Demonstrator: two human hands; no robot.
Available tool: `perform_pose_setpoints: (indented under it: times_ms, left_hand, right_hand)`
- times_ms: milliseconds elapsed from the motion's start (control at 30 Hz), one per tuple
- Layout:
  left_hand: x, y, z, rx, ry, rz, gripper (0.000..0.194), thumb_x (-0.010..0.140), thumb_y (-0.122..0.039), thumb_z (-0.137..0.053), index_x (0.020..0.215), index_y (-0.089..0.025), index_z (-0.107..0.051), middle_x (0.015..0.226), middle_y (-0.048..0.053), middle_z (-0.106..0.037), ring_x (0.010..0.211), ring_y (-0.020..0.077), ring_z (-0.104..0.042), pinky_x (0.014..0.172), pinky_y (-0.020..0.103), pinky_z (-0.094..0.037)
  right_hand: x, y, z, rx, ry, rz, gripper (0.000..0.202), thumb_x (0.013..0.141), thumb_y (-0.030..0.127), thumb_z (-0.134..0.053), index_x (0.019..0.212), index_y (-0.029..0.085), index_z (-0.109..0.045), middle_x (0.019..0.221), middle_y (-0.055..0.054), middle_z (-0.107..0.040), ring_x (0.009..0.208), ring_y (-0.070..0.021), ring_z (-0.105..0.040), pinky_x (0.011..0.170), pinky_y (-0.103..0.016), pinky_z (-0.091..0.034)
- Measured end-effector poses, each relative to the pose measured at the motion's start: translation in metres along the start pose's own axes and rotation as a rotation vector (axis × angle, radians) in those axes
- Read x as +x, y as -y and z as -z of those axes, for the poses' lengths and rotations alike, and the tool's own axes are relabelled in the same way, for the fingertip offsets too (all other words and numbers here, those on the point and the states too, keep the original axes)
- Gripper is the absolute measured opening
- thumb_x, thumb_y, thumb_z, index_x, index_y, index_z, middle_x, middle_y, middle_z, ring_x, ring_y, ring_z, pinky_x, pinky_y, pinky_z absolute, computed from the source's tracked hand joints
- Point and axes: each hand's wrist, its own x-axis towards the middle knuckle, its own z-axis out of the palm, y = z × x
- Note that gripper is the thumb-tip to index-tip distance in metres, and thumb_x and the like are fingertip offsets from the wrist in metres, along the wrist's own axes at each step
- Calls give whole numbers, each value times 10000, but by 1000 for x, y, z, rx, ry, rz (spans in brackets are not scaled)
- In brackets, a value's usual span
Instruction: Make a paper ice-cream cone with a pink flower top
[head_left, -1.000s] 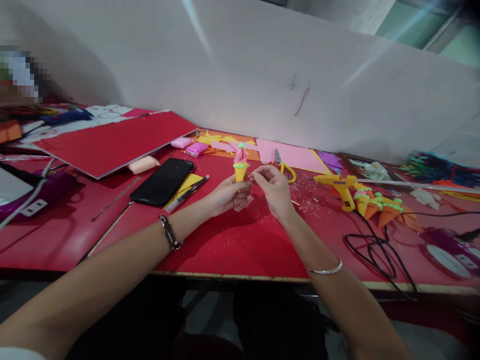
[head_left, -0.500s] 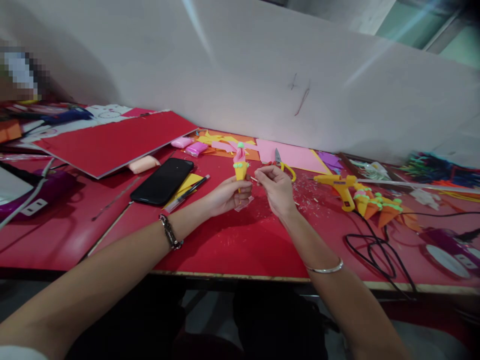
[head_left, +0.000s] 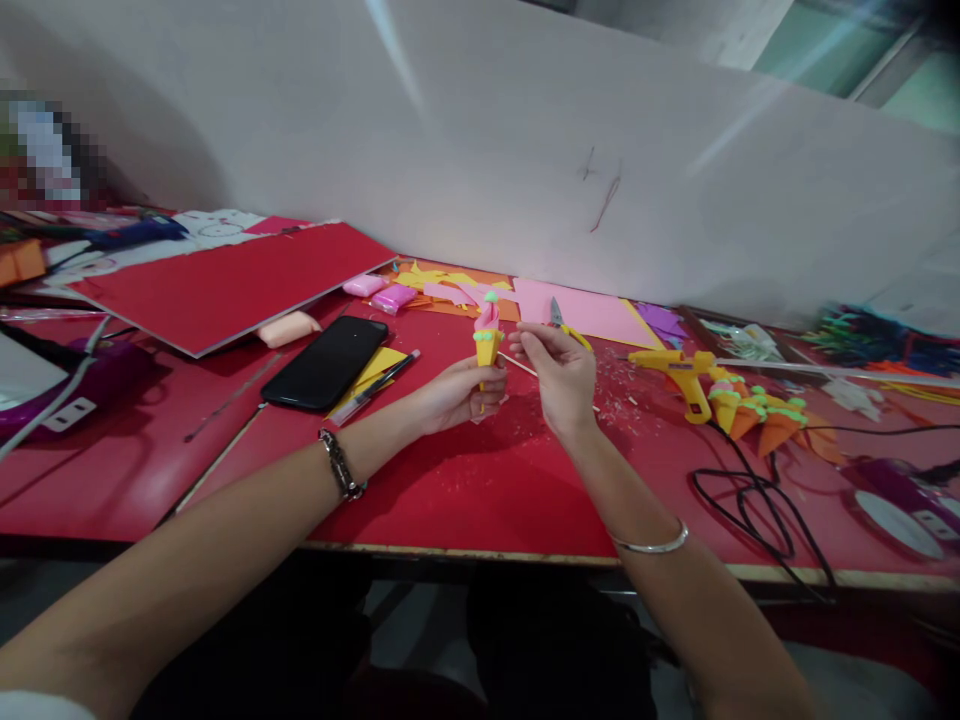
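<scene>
My left hand (head_left: 465, 390) is closed round the lower part of a small yellow paper cone (head_left: 487, 347), held upright. The cone has pale green dots at its rim, a pink swirl (head_left: 489, 314) and a green ball (head_left: 491, 297) on top. Just right of it is my right hand (head_left: 559, 370), its fingertips brought together. Whether they grip anything is too small to tell. A thin pale stick (head_left: 517, 364) shows between the cone and my right palm. Scissors (head_left: 556, 311) with yellow handles lie behind my right hand.
A black phone (head_left: 326, 362), a pen (head_left: 377, 386) and a red board (head_left: 240, 275) are at left. On the right are a yellow glue gun (head_left: 679, 375), more small cones (head_left: 757, 412) and a looped black cable (head_left: 742, 510). Pink paper (head_left: 577, 312) lies near the wall.
The cone has shifted slightly right and down. My right hand has moved a little right with its fingers extended further, and more of the thin stick shows.
</scene>
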Motion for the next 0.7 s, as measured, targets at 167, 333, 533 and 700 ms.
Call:
perform_pose_setpoints:
  times_ms: [167, 333, 533, 700]
  left_hand:
    - [-1, 1, -2, -20, 55, 84, 64, 775, -113, -486, 729, -132, -447, 555, -54, -352, 448, 19, -358, 424, 129, -279]
    - [-4, 0, -4, -28, 86, 139, 118, 799, -125, -459, 684, -127, -431, 529, -56, -354, 412, 10, -338, 395, 117, -260]
    - [-3, 0, -4, 9, 71, 168, 152, 796, -129, -465, 649, -123, -426, 494, -60, -353, 395, 6, -325, 383, 109, -244]
    - [-3, 0, -5, 33, 61, 165, 154, 782, -140, -484, 639, -123, -429, 489, -63, -342, 396, 5, -311, 387, 112, -238]
  right_hand:
    - [-2, 12, 2, -288, 5, 286, 112, 768, 241, -538, 815, 250, -639, 803, 2, -580, 789, -122, -550, 747, -303, -467]
    - [-1, 11, 3, -396, 48, 357, 138, 762, 218, -556, 835, 282, -655, 857, -8, -510, 836, -125, -519, 778, -308, -456]
    - [-3, 8, 1, -395, 88, 361, 169, 766, 213, -552, 867, 305, -651, 894, -4, -498, 880, -123, -509, 835, -310, -440]
    - [-3, 5, 1, -350, 102, 326, 164, 781, 246, -529, 870, 308, -652, 914, -5, -494, 907, -127, -506, 857, -314, -439]
